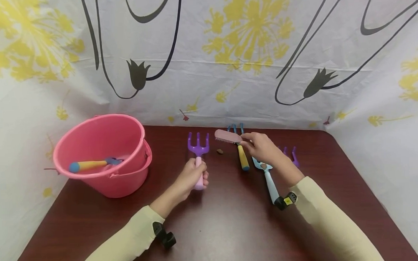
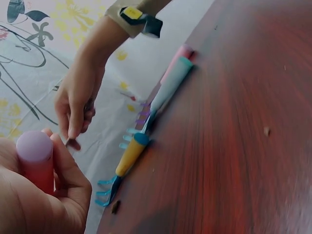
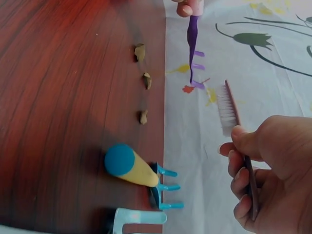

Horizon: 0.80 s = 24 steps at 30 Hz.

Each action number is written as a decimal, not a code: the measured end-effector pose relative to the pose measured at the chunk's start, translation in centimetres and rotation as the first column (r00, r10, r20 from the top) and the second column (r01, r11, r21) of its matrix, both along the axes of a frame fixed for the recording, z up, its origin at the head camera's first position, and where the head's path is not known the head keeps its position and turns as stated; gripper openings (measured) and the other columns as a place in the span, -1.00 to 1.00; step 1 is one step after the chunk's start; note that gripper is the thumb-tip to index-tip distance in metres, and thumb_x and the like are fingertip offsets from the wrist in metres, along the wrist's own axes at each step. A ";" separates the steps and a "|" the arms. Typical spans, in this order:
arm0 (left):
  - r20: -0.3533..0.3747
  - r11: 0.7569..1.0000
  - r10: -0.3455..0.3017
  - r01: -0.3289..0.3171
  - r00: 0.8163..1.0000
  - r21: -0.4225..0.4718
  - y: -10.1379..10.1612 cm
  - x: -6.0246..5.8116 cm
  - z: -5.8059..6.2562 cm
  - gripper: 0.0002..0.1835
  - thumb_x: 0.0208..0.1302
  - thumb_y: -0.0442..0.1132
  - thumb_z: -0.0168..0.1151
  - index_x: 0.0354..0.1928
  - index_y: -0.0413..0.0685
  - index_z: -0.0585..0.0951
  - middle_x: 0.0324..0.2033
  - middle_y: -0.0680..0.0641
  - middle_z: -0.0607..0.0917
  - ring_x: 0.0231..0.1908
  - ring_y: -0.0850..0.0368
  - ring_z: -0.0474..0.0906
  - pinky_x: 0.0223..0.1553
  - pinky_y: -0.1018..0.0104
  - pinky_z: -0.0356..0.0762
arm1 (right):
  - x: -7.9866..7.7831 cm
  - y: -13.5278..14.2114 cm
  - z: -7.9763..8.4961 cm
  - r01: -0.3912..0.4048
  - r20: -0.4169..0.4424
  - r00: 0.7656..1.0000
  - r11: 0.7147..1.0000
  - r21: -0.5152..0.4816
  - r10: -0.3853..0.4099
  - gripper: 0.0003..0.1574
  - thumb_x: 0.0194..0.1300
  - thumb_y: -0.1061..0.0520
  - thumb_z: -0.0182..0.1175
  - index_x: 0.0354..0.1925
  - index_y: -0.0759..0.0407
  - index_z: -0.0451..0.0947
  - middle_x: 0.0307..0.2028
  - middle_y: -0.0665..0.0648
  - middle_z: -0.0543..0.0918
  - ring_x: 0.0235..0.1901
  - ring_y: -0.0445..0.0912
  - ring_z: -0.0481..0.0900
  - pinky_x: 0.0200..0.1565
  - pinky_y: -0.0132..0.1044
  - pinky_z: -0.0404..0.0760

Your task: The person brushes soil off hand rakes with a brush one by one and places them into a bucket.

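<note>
My left hand (image 1: 189, 176) grips the pink handle of a purple three-pronged hand fork (image 1: 198, 149), its prongs pointing to the back of the table. The handle's round end (image 2: 35, 146) sticks out of the fist in the left wrist view. To the right, my right hand (image 1: 262, 147) holds a small brush (image 1: 227, 136) by its handle, thumb on top and fingers curled beneath. The brush has a pink back and pale bristles (image 3: 225, 111). Between the two hands, partly below the brush, a blue-pronged hand rake with a yellow handle (image 1: 243, 158) lies on the table.
A light blue garden tool (image 1: 271, 186) and another purple fork (image 1: 295, 158) lie at the right, partly behind my right arm. The pink bucket (image 1: 128, 185) at the left holds a yellow-handled tool (image 1: 90, 165). Several brown clumps (image 3: 140, 52) dot the dark table. A patterned sheet (image 1: 180, 97) hangs behind.
</note>
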<state>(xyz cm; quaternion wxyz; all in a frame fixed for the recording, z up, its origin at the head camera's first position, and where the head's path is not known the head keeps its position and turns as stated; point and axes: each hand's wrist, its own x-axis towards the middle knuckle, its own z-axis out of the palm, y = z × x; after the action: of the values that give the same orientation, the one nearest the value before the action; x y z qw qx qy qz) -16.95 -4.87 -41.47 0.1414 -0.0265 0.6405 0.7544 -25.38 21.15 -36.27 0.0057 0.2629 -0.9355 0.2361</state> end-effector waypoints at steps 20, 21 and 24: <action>-0.279 0.686 -0.126 -0.120 0.952 -0.718 -4.8 -2.1 2.3 -0.66 0.33 -0.23 0.19 0.03 -0.16 0.32 -0.52 -0.11 0.62 -0.58 0.02 0.62 -0.54 0.12 0.61 | 0.7 2.1 0.1 0.039 -0.001 0.999 0.999 0.004 -0.039 -0.59 0.53 0.20 0.15 0.17 0.47 0.52 -0.06 0.36 0.66 -0.30 0.04 0.62 -0.17 0.06 0.58; -0.307 0.639 -0.143 -0.149 0.941 -0.755 -5.0 -2.1 2.5 -0.66 0.31 -0.22 0.19 0.02 -0.15 0.33 -0.51 -0.12 0.61 -0.57 0.00 0.61 -0.53 0.09 0.59 | 0.7 2.2 0.1 0.041 0.000 0.999 0.999 0.004 -0.041 -0.59 0.53 0.19 0.15 0.17 0.47 0.53 -0.07 0.36 0.67 -0.30 0.04 0.62 -0.17 0.06 0.58; -0.375 0.517 -0.192 -0.231 0.907 -0.824 -5.5 -2.2 2.8 -0.66 0.29 -0.21 0.22 -0.02 -0.15 0.34 -0.49 -0.16 0.56 -0.53 -0.10 0.56 -0.49 0.01 0.55 | 0.7 2.3 0.1 0.046 0.000 0.999 0.999 0.002 -0.046 -0.59 0.53 0.18 0.15 0.18 0.46 0.53 -0.05 0.36 0.66 -0.28 0.05 0.63 -0.16 0.06 0.59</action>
<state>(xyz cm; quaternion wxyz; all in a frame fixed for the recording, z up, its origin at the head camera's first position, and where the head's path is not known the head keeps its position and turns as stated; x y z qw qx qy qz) -19.20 -10.34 -38.71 -0.0403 0.0629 0.9413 0.3292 -24.67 23.41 -36.16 0.0109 0.2411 -0.9416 0.2350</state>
